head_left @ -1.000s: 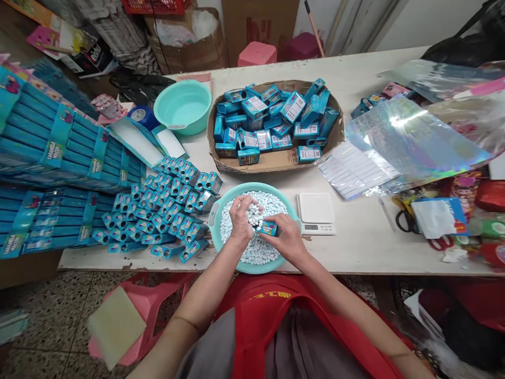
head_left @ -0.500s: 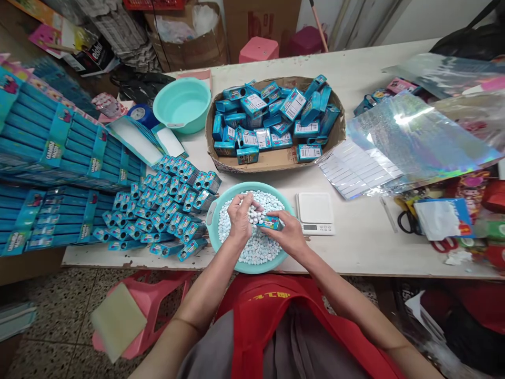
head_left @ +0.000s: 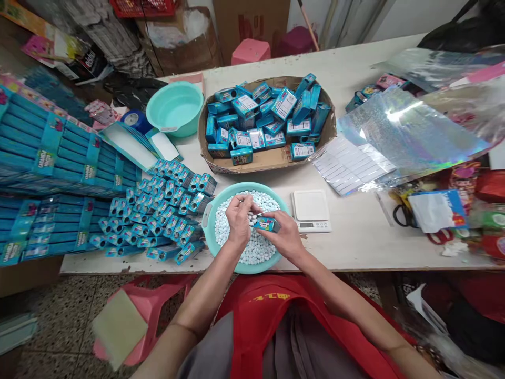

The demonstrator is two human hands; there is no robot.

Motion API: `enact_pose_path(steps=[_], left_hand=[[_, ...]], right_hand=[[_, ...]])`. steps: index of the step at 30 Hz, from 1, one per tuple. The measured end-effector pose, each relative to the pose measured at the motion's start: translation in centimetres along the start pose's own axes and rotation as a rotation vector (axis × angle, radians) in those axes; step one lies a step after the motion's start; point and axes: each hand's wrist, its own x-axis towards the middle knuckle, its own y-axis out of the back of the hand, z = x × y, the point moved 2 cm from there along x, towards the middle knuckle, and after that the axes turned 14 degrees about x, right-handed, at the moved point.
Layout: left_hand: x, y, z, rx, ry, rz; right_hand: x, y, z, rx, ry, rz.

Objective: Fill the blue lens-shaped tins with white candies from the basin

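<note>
A teal basin (head_left: 209,221) at the table's front edge is full of small pale blue-white candies (head_left: 258,250). My left hand (head_left: 239,221) hovers over it, fingers pinched on a few candies. My right hand (head_left: 286,237) grips a small blue box (head_left: 267,225) held sideways, its open end toward the left fingertips. To the left, several open blue boxes (head_left: 165,210) lie in rows on the table. A cardboard tray (head_left: 272,160) behind the basin holds several closed blue boxes (head_left: 260,118).
A small white scale (head_left: 311,210) stands right of the basin. An empty teal basin (head_left: 175,108) sits at the back left. Stacks of flat blue cartons (head_left: 59,163) fill the left. Holographic foil sheets (head_left: 406,134), scissors (head_left: 402,216) and packets crowd the right. A pink stool (head_left: 145,310) stands below.
The view has shifted slightly. Both hands stay over the basin; the left fingers have closed on candies at the mouth of the box held by the right hand.
</note>
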Motion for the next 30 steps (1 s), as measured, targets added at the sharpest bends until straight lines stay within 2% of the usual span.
enact_pose_path(steps=[6,8,10,11,13,16,19,22,24,26,30], left_hand=[[0.0,0.1,0.3,-0.042,0.008,-0.031],[1.0,0.8,0.0,-0.061,0.008,-0.023],[2.6,1.9,-1.1,0.02,0.011,0.02],[3.6,2.4,-1.9,0.137,0.001,0.027],[5.2,3.0,-4.0,0.508,-0.074,-0.034],[6.3,3.0,-7.3,1.069,-0.299,-0.172],[5.5,2.8,-9.6,1.351,-0.436,-0.226],[3.9,3.1,-10.4,1.497,-0.431,-0.326],[3.0,3.7,-10.4,1.504,-0.361,-0.325],[2.6,4.5,-10.0,1.374,-0.256,-0.249],[2.4,5.6,-8.8,0.801,0.071,-0.072]], right_hand=[[-0.2,-0.1,0.3,0.063,-0.031,0.017],[-0.5,0.4,0.2,0.114,-0.043,0.024],[-0.9,1.0,0.1,0.174,-0.05,0.029],[-1.1,1.4,0.0,0.204,-0.051,0.035],[-1.4,1.9,0.1,0.248,-0.051,0.061],[-1.6,2.3,0.5,0.283,-0.056,0.08],[-1.5,2.1,1.1,0.324,-0.063,0.092],[-1.4,1.7,1.9,0.327,-0.086,0.132],[-1.4,1.4,2.4,0.321,-0.097,0.131],[-1.5,1.3,2.6,0.319,-0.101,0.127],[-1.9,1.4,2.5,0.251,-0.093,0.12]])
